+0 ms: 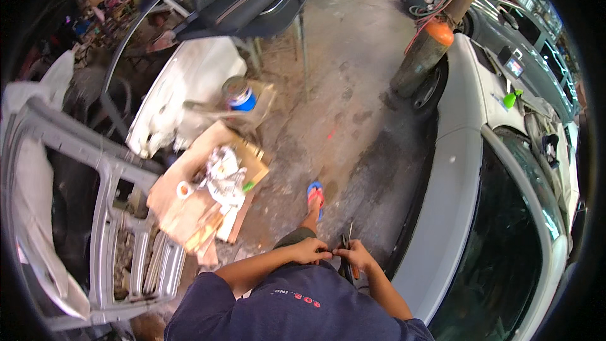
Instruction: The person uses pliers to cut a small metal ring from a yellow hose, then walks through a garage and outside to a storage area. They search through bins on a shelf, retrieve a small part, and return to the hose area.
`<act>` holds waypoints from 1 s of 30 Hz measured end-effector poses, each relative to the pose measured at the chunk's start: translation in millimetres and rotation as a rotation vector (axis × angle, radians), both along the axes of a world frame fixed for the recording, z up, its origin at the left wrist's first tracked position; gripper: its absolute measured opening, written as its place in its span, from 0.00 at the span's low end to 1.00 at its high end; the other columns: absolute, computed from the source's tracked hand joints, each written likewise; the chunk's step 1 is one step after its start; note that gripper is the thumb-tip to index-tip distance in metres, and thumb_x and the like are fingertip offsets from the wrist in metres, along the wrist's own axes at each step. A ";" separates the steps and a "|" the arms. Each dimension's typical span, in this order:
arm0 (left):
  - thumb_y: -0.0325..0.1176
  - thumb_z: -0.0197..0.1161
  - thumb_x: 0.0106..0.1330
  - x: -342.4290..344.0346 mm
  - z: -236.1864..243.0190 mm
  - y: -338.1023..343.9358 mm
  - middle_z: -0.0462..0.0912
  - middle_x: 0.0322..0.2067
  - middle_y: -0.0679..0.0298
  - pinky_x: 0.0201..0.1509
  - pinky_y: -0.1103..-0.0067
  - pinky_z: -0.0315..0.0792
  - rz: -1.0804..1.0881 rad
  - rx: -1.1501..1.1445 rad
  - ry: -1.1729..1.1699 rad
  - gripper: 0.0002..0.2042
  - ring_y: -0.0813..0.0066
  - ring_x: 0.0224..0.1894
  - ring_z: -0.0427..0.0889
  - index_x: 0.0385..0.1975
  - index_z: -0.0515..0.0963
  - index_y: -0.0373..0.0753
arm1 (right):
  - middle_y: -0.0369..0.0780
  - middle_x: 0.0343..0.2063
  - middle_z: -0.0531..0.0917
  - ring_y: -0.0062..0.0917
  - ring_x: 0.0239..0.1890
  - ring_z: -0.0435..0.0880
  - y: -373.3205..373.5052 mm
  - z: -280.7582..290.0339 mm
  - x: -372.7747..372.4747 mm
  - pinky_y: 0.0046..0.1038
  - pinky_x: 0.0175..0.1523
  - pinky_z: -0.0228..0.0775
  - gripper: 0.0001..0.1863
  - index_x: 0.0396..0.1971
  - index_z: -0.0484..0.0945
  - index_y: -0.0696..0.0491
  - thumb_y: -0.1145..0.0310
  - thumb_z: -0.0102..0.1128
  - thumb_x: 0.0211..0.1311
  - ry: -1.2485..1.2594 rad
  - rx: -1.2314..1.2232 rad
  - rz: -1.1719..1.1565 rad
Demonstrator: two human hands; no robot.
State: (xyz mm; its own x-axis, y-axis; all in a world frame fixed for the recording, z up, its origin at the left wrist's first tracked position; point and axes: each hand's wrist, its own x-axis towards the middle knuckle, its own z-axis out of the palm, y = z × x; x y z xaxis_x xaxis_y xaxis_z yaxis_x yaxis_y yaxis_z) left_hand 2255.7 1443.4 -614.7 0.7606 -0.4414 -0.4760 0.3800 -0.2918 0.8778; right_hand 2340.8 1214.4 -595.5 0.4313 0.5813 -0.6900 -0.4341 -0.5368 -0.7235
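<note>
Seemingly, the right hand [357, 256] grips two tools [344, 242], left hand [309, 251] beside.

The stained floor [360, 44] runs back — brightly lit at its far end.

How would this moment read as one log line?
left hand: near right, contents unclear; right hand: holding orange-handled tool; right side: pale car; left side: cardboard

The cardboard [165, 205] looks matt, the floor [353, 88] rough (concrete), the car [435, 205] smooth metal.
</note>
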 end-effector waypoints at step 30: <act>0.39 0.51 0.80 977.9 20.7 210.0 0.83 0.28 0.60 0.31 0.76 0.75 0.161 0.111 -0.181 0.20 0.75 0.24 0.82 0.69 0.71 0.45 | 0.37 0.38 0.88 0.21 0.42 0.81 235.6 70.0 1023.8 0.26 0.52 0.72 0.20 0.47 0.86 0.60 0.57 0.68 0.66 -0.090 0.196 0.443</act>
